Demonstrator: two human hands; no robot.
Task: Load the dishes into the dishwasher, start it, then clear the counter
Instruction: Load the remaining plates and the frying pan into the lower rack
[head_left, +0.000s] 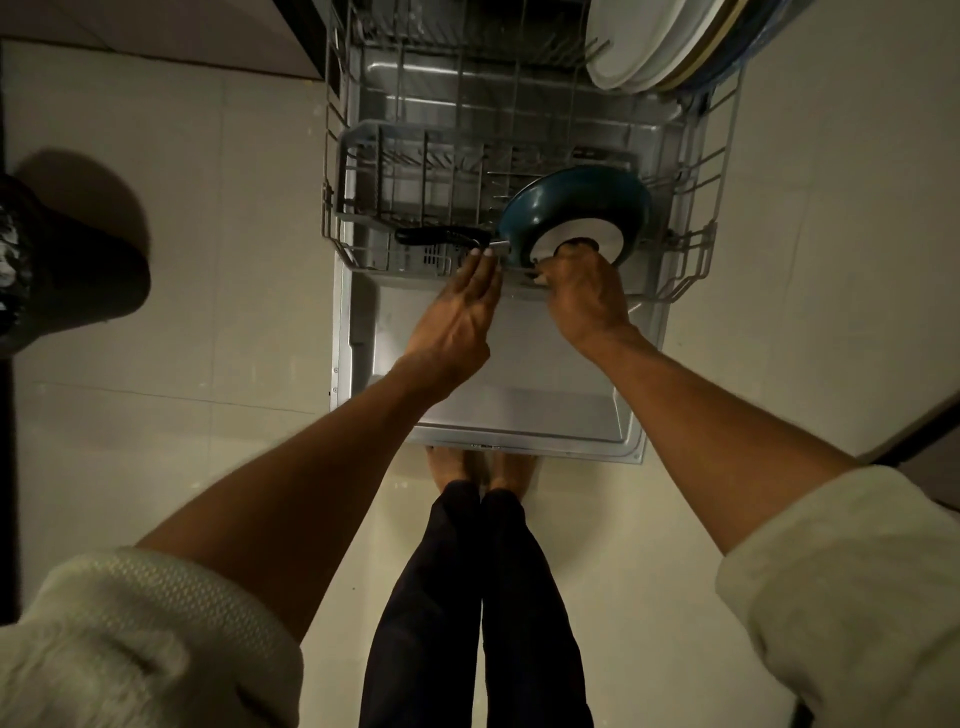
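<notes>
Just beyond both hands, blue pan (574, 208) stands tilted in lower rack (719, 208). Right hand (587, 296) grips its base; left hand (457, 312), fingers straight, touches handle (441, 236). Seat rim between tines before releasing.

A dim, warm-toned kitchen scene, shot from above through a wide-angle lens. The pale floor (156, 260) takes a yellowish cast, with light falling brightest near the middle of the frame and fading toward the corners. A soft dark shadow (78, 182) spreads on the tiles behind a black object at the left edge. The open dishwasher door (519, 389) shows a muted grey sheen without harsh glare. Straight lines bow outward near the borders, and the cream sleeves (130, 649) at the bottom look stretched and slightly soft. The centre stays reasonably sharp.
</notes>
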